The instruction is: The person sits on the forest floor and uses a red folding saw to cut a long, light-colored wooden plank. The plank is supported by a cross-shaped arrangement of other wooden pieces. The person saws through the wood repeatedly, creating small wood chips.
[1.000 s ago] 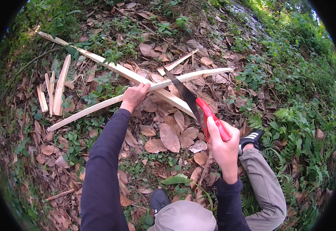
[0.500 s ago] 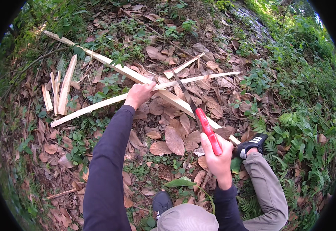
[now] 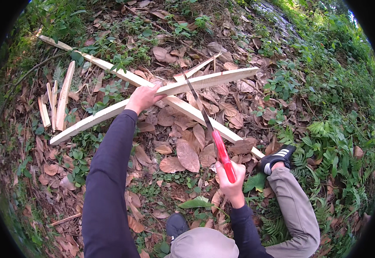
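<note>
Nearest, at the lower edge, was a pale cap, with a dark shoe beside it. The right hand had its fingers wrapped around the red grip of a saw, whose blade angled up and away across the upper strip. The left hand was closed on that strip near where it lay over the lower strip. The step in hand looked like sawing the upper strip right of the left hand; whether the teeth bit into it, I could not tell. Judging by the layout, a stroke called for a firm left hold and a steady blade, with the left fingers clear. Farther off lay an offcut, and to the left some split pieces. No container could be made out.
</note>
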`<state>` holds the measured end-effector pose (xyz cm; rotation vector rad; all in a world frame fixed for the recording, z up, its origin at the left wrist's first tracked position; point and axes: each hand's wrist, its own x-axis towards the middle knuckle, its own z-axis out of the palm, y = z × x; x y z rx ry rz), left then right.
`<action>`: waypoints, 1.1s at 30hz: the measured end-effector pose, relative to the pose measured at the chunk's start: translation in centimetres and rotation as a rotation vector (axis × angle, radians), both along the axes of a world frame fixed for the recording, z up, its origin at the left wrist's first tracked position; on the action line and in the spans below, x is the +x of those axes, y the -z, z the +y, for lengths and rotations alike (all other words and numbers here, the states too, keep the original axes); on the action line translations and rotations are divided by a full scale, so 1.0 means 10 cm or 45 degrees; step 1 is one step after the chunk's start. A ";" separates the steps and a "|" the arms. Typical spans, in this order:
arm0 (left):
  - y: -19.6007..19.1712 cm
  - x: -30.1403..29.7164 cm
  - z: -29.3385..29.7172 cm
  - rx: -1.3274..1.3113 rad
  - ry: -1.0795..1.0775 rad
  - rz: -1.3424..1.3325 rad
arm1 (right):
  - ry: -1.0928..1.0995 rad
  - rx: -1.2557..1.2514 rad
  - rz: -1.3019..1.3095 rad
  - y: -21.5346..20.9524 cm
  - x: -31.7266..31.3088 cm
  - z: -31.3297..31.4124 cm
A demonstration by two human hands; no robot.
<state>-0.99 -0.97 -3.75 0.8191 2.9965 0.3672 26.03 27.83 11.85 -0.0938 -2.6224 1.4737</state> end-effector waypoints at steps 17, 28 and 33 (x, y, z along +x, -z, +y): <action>-0.01 -0.09 -0.02 0.081 -0.010 -0.102 | -0.016 -0.059 0.081 0.32 -0.11 0.03; -0.01 -0.13 -0.03 0.082 0.023 -0.091 | -0.083 -0.009 0.120 0.31 -0.16 0.11; -0.02 -0.12 0.02 0.034 -0.022 -0.124 | -0.074 -0.037 0.034 0.29 -0.19 0.09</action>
